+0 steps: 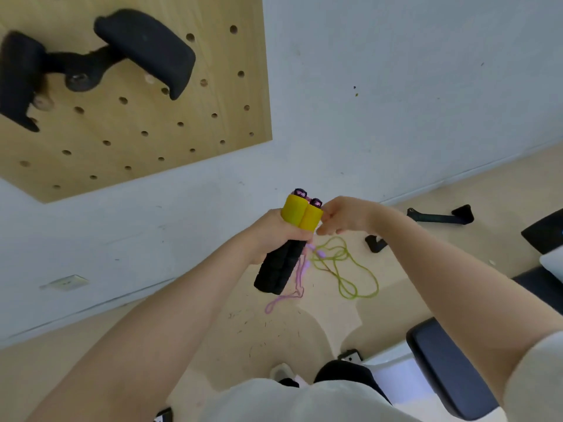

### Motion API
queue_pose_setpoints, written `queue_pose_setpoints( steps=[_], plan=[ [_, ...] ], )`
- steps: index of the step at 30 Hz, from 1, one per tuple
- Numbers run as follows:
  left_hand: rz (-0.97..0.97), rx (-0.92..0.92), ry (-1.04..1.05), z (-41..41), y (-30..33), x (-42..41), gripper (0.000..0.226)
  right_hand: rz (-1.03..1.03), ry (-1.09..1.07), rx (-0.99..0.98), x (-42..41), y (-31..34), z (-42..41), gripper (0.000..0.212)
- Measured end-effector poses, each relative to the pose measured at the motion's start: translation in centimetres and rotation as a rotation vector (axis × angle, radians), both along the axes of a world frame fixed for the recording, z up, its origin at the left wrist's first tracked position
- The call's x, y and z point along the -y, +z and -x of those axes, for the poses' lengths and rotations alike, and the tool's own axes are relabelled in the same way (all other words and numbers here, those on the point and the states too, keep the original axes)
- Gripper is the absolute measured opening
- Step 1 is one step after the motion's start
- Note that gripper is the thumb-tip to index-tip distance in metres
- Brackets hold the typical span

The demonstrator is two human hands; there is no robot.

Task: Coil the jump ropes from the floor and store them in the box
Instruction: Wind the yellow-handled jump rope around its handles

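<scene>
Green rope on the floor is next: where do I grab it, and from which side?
Judging by its pose, take the green rope where its strands bunch near the pink cord, coming straight down from above. It lies flat in loose loops, so one pinch there should gather several strands.

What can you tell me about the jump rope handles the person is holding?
The two jump rope handles sit side by side, tilted a bit from upright. Each has a yellow foam-looking top, a black textured lower grip and a dark purplish cap. The left hand grips both around the middle. The right hand touches the yellow top with its fingers. A thin pink rope hangs beside them, looping down toward the floor.
</scene>
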State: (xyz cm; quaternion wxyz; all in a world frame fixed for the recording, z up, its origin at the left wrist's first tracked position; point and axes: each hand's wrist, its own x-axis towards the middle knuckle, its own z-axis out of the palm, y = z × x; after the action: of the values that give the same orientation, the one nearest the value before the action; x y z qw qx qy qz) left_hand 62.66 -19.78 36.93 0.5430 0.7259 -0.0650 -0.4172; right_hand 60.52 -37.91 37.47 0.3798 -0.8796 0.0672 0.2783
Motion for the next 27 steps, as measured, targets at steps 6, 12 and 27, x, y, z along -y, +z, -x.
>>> queue_pose_setpoints(
  steps=[6,12,27],
  plan=[
    [-0.007,0.151,-0.23,2.4,3.7,1.7,0.011,-0.733,-0.258,-0.005,0.9,0.0,1.3,0.044],
    [0.164,0.169,0.032,4.1,4.6,3.7,0.007,-0.936,-0.417,-0.158,0.9,0.1,2.9,0.046],
    [0.299,-0.02,1.053,11.2,0.5,10.9,0.011,-0.107,0.192,0.116,4.5,0.2,9.6,0.08]
  ],
)
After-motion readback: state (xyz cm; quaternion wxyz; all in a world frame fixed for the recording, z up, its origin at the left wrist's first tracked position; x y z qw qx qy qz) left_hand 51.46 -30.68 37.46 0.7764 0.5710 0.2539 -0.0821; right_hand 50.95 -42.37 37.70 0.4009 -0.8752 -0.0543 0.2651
